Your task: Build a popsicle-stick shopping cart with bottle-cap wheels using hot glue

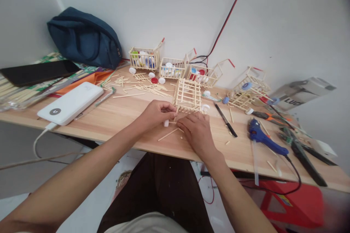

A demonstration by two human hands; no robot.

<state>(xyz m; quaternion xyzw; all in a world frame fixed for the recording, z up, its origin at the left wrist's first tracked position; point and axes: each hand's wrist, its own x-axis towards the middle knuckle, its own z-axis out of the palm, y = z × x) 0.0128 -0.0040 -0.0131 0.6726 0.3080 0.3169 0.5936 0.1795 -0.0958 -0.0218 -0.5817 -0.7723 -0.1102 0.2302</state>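
A small cart frame of thin wooden sticks (188, 93) stands on the table in front of me, with a white bottle-cap wheel (205, 107) at its right. My left hand (160, 114) is closed in a pinch at the frame's near left corner, beside another white cap (166, 123). My right hand (197, 131) bends over the near end of the frame, fingers pressed together low against it. Both hands' fingertips partly hide what they grip. One loose stick (167, 134) lies just in front of them.
Finished stick carts (144, 60) holding caps line the wall. Cut sticks (154, 89) lie scattered behind my left hand. To the right are a black pen (225, 120), a blue glue gun (266, 140) with its cord, and pliers (303, 156). A white power bank (72, 103) sits left.
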